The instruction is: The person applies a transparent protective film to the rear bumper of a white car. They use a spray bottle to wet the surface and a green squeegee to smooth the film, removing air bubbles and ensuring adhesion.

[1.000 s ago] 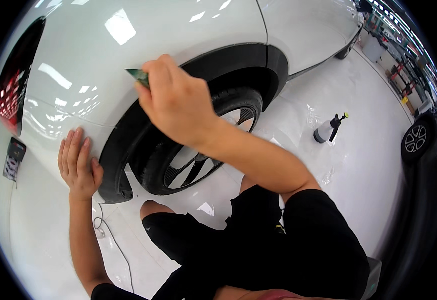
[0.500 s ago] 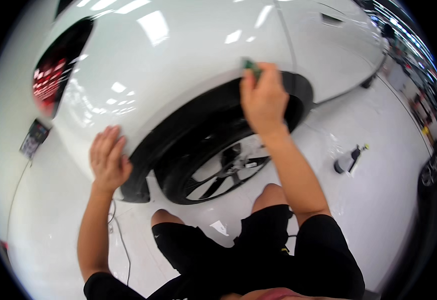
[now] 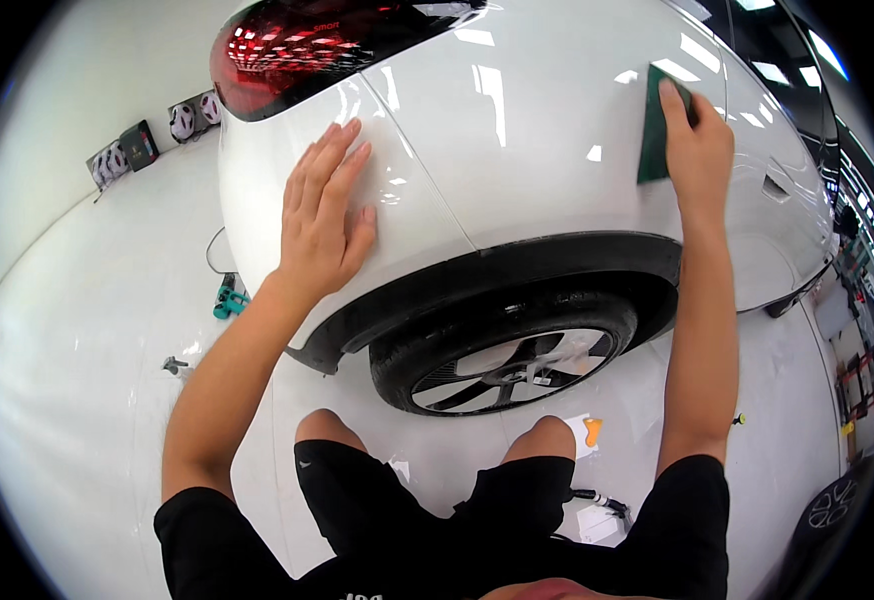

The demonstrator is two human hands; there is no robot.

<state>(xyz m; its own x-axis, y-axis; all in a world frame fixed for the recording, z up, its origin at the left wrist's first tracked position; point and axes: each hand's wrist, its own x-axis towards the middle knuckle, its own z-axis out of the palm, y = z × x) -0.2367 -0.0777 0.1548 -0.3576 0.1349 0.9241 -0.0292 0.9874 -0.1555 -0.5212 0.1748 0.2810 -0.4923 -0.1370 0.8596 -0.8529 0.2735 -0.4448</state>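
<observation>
The green card (image 3: 654,135) is at the right hand's fingertip side, upright with its long edge running down the white rear panel (image 3: 547,150). A second ago only its pointed corner showed above the rear part of the arch; now it has travelled forward and up, and much more of its flat face is in view. The right hand (image 3: 699,150) is closed around its far side, pinching it, with the index finger laid along it. That shift seems to put the work on the upper panel near the door seam, rather than along the arch edge.

The left hand (image 3: 322,220) has moved too, from beside the arch's lower end to higher on the bumper (image 3: 257,190). It is spread flat and holds nothing (whether the whole palm presses the paint, I cannot tell), so it looks like a brace.

Below and between the hands are the black arch trim (image 3: 557,245) and the wheel (image 3: 522,375). Above the left hand, the red tail lamp (image 3: 297,60) now fills the top; beyond its forearm, a teal tool (image 3: 224,300) lies on the floor (image 3: 107,400).
</observation>
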